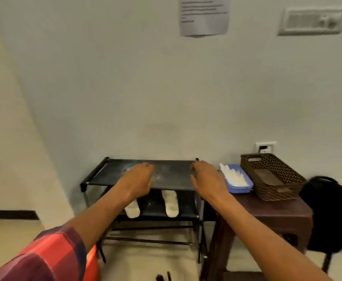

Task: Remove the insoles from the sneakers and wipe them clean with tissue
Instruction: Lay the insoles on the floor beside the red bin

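Note:
Two whitish insoles lie on the lower shelf of a black shoe rack point(97, 171): one insole point(132, 210) partly hidden under my left forearm, the other insole point(170, 202) to its right. No sneakers show. My left hand point(139, 179) hovers palm down over the rack's top shelf, fingers spread, holding nothing. My right hand point(206, 178) reaches over the rack's right end, fingers apart and empty. White tissues point(232, 174) sit in a blue tray point(245, 187) just right of my right hand.
A brown plastic stool point(277, 211) beside the rack carries the blue tray and a brown perforated basket point(271, 175). A black bag point(328, 209) hangs at the far right. The wall stands directly behind the rack, with a socket point(264, 148) low down.

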Demonstrator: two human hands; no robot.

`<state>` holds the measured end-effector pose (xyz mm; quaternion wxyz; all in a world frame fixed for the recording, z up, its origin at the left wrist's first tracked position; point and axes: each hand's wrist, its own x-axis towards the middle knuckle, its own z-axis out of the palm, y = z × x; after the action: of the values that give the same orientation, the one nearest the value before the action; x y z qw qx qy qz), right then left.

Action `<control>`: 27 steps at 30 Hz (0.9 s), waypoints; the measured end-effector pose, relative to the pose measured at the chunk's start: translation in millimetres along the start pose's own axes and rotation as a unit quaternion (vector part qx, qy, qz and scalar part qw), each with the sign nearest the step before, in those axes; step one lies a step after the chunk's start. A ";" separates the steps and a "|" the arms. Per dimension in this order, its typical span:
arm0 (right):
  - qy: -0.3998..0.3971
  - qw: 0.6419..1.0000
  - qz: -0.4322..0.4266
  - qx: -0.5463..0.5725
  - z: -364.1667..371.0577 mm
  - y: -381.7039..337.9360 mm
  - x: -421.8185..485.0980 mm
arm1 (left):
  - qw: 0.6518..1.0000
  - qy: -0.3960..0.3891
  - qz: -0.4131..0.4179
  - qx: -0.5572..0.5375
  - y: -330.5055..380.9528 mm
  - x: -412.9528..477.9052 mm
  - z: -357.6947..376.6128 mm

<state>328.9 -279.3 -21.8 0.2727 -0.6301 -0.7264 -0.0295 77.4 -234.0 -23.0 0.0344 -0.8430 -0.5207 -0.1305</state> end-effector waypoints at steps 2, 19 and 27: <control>-0.039 0.999 -0.027 -0.017 33.3 -26.8 5.9 | 0.999 -0.012 -0.033 -0.005 -35.1 -22.3 14.0; -0.257 0.957 -0.011 -0.133 287.3 2.1 -14.5 | 0.976 -0.201 -0.075 0.036 -109.0 -35.9 243.1; -0.270 0.936 -0.033 -0.224 339.4 24.6 -7.8 | 0.977 -0.150 -0.054 0.141 -145.2 -11.7 294.8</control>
<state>230.3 -150.1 -320.9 -0.0826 -0.6351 -0.7674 -0.0291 -2.1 -120.9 -321.3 0.0667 -0.8101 -0.5781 0.0706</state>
